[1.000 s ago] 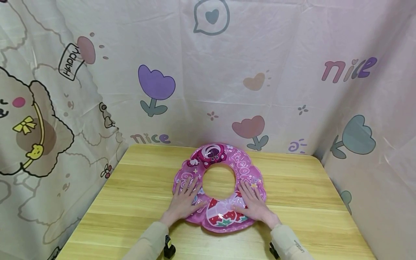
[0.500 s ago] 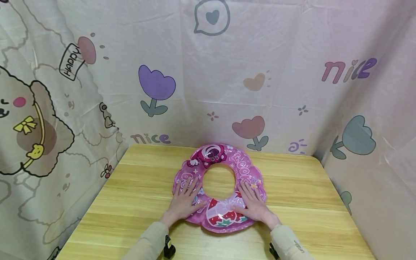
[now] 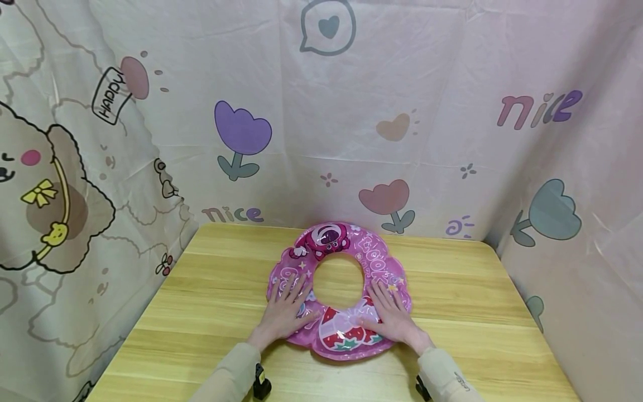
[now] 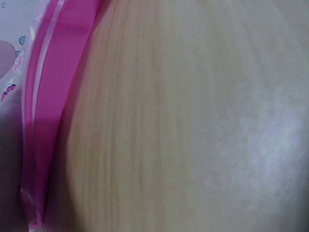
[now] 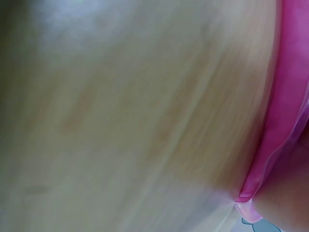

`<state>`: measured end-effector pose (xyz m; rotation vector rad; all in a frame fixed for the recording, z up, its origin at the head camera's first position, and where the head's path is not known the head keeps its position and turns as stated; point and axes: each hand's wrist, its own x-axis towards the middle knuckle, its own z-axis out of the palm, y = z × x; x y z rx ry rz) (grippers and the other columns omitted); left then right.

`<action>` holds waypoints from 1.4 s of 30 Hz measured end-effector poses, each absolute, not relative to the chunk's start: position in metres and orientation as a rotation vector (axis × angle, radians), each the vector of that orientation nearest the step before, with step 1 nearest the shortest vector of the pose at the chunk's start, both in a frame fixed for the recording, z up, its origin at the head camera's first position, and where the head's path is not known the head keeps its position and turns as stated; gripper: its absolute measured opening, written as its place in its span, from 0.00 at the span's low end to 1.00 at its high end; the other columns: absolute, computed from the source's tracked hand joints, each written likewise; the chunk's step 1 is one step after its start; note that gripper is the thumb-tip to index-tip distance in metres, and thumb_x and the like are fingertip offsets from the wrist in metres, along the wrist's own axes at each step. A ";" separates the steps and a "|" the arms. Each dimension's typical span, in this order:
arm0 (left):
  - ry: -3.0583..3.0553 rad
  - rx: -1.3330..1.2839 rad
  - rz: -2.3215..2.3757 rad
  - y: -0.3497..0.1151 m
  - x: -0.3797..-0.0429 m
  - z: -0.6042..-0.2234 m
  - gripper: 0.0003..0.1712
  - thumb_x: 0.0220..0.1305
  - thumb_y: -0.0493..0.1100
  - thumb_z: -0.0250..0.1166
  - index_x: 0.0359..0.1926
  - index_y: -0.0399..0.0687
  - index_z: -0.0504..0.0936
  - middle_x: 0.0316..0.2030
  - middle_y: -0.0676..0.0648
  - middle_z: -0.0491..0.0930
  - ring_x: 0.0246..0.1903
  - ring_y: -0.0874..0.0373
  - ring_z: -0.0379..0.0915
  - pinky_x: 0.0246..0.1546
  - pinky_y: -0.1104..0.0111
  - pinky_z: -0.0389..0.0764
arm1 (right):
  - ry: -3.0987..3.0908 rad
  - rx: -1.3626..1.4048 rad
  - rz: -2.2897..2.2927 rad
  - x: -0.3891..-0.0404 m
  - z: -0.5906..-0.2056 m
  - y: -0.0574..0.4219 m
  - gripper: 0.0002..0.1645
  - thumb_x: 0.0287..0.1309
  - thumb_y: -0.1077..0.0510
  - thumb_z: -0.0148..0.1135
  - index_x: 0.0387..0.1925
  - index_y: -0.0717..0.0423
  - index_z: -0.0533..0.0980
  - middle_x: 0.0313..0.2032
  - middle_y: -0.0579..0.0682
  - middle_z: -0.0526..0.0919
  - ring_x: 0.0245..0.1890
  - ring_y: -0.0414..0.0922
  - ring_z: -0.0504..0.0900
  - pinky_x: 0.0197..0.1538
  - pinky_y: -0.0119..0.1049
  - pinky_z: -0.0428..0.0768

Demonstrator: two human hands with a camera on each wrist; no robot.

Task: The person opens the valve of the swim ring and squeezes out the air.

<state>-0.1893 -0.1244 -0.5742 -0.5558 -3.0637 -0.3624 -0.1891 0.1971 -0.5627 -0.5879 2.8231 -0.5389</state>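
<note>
A pink inflatable swim ring [image 3: 346,352], printed with a bear, strawberries and white lettering, lies flat on the wooden table in the head view. My left hand [image 3: 285,312] rests on its left side, fingers straight and spread, thumb toward the hole. On the opposite side my right hand [image 3: 392,315] lies the same way, palm down with the fingers extended. Both hands cover parts of the print. The left wrist view shows the pink underside of the swim ring [image 4: 63,82] along its left edge. In the right wrist view the swim ring [image 5: 285,96] shows at the right edge.
The light wooden table [image 3: 467,296] spreads out around the ring. A pale curtain [image 3: 321,111] printed with tulips, hearts and words hangs behind the table and along both sides. A dark wrist device [image 3: 261,382] sits at the left cuff.
</note>
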 end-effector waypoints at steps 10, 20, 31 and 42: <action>-3.066 -0.560 -0.362 -0.125 -0.189 -0.575 0.50 0.65 0.78 0.48 0.80 0.59 0.52 0.82 0.50 0.41 0.82 0.46 0.30 0.79 0.42 0.28 | 2.851 -0.608 -0.537 -0.189 -0.564 0.197 0.59 0.64 0.27 0.53 0.80 0.54 0.43 0.82 0.55 0.36 0.82 0.57 0.37 0.81 0.61 0.36; -3.045 -0.576 -0.329 -0.124 -0.189 -0.574 0.49 0.66 0.76 0.49 0.79 0.57 0.55 0.82 0.48 0.45 0.81 0.44 0.34 0.79 0.40 0.32 | 2.848 -0.614 -0.512 -0.189 -0.563 0.196 0.59 0.64 0.26 0.52 0.80 0.56 0.42 0.81 0.56 0.36 0.82 0.57 0.37 0.81 0.61 0.37; -3.042 -0.578 -0.323 -0.124 -0.189 -0.574 0.49 0.66 0.76 0.50 0.79 0.58 0.55 0.82 0.49 0.45 0.81 0.44 0.34 0.79 0.40 0.32 | 2.848 -0.613 -0.511 -0.188 -0.562 0.196 0.59 0.65 0.27 0.52 0.80 0.56 0.42 0.81 0.56 0.35 0.82 0.57 0.37 0.81 0.61 0.37; -3.045 -0.577 -0.299 -0.124 -0.189 -0.574 0.49 0.67 0.76 0.49 0.79 0.58 0.55 0.82 0.49 0.45 0.81 0.44 0.34 0.79 0.40 0.32 | 2.840 -0.616 -0.504 -0.189 -0.563 0.196 0.59 0.65 0.27 0.52 0.80 0.56 0.42 0.81 0.56 0.35 0.82 0.57 0.37 0.81 0.61 0.37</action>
